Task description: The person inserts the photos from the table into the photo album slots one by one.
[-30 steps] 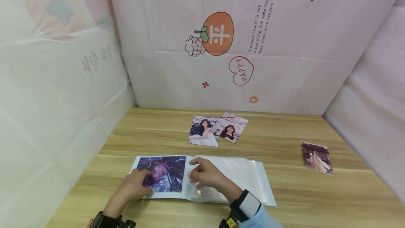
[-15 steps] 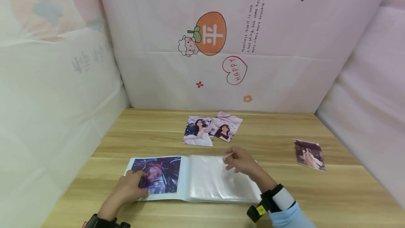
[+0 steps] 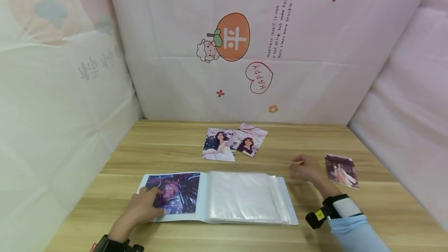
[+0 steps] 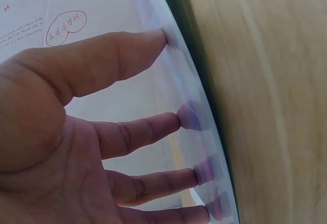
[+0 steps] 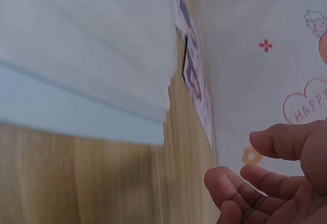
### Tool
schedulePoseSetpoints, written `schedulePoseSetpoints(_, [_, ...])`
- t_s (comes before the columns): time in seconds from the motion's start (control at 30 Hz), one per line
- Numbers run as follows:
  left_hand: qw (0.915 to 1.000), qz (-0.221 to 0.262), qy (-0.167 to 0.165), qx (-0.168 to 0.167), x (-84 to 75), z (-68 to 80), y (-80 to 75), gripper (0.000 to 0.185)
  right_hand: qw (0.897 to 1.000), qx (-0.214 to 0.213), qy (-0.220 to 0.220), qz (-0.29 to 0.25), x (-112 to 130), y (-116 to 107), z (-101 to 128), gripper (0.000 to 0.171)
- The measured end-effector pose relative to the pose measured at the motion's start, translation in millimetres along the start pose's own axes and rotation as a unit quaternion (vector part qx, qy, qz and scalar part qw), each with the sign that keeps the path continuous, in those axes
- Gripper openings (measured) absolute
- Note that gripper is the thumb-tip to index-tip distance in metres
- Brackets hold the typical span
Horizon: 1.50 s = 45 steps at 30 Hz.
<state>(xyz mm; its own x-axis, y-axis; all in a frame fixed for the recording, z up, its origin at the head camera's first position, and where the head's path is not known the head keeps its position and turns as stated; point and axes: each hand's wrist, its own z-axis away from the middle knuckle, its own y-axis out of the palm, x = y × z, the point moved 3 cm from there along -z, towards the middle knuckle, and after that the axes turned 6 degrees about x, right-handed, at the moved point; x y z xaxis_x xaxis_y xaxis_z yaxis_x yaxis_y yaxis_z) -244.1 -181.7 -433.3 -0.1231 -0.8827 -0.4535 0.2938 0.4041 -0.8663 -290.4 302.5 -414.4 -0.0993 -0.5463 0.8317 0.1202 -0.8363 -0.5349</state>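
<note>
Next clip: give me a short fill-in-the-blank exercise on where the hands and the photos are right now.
1. The left hand presses its fingers on the dark purple photo in the open album's ____ page.
2. The right hand hovers above the wooden table, holding ____.
3. The single loose photo lies to that hand's ____.
4. Beyond the album lie ____ overlapping portrait photos.

Missing words: left; nothing; right; two
</note>
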Motion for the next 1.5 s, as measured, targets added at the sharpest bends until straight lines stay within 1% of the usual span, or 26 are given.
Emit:
schedulePoseSetpoints(0.07, [1.0,0.001,0.0,0.001,-0.7,0.7,-0.8,0.056,1.0,-0.009,0.006,0.007,-6,-12,1,0.044])
schedulePoseSetpoints(0.13, [1.0,0.003,-0.002,0.004,-1.2,1.5,-1.3,0.056,0.999,-0.013,0.017,0.029,-11,-22,1,0.047])
schedulePoseSetpoints(0.2, [1.0,0.002,-0.003,0.004,-1.2,2.0,-1.6,0.055,0.997,-0.023,0.025,0.07,-16,-31,2,0.049])
schedulePoseSetpoints(0.33, [1.0,-0.001,-0.002,0.0,-0.6,2.3,-1.9,0.054,0.986,-0.042,0.045,0.152,-27,-49,1,0.052])
schedulePoseSetpoints(0.4, [1.0,-0.003,-0.003,-0.001,-0.1,2.3,-2.2,0.055,0.983,-0.052,0.052,0.171,-34,-58,0,0.054])
schedulePoseSetpoints(0.5, [1.0,-0.001,-0.007,0.001,0.4,2.0,-2.7,0.056,0.976,-0.078,0.058,0.197,-44,-71,1,0.042])
schedulePoseSetpoints(0.57, [0.9999,-0.001,-0.01,0.007,0.3,1.4,-2.6,0.057,0.97,-0.098,0.057,0.216,-51,-80,4,0.029])
schedulePoseSetpoints(0.6, [0.9999,-0.001,-0.011,0.009,0.3,1.0,-2.4,0.057,0.965,-0.111,0.055,0.233,-55,-83,6,0.025])
schedulePoseSetpoints(0.7, [0.9998,-0.004,-0.014,0.014,0.0,-1.0,-1.5,0.058,0.952,-0.138,0.062,0.267,-65,-93,12,0.025])
schedulePoseSetpoints(0.77, [0.9998,-0.007,-0.014,0.014,0.0,-2.3,-0.8,0.058,0.951,-0.152,0.102,0.249,-72,-98,15,0.03])
schedulePoseSetpoints(0.8, [0.9998,-0.008,-0.013,0.012,-0.3,-2.7,-0.6,0.058,0.952,-0.154,0.125,0.232,-76,-100,16,0.038])
schedulePoseSetpoints(0.87, [0.9999,-0.008,-0.009,0.01,-1.2,-3.1,-0.5,0.057,0.953,-0.156,0.175,0.19,-84,-103,18,0.059])
schedulePoseSetpoints(0.93, [0.9999,-0.006,-0.006,0.008,-2.4,-3.1,-0.6,0.056,0.951,-0.157,0.222,0.146,-91,-104,20,0.078])
schedulePoseSetpoints(1.0, [0.9999,-0.005,-0.005,0.009,-3.5,-2.8,-0.8,0.056,0.949,-0.151,0.243,0.131,-96,-105,21,0.086])
schedulePoseSetpoints(1.13, [0.9999,-0.004,-0.01,0.012,-4.2,-3.4,-1.1,0.057,0.947,-0.139,0.258,0.132,-103,-106,21,0.089])
schedulePoseSetpoints(1.3, [0.9998,-0.004,-0.012,0.013,-3.9,-4.9,-0.9,0.057,0.944,-0.134,0.28,0.116,-108,-105,22,0.085])
schedulePoseSetpoints(1.5, [0.9998,0.0,-0.015,0.009,-3.9,-4.0,-1.6,0.058,0.941,-0.135,0.279,0.133,-104,-102,21,0.076])
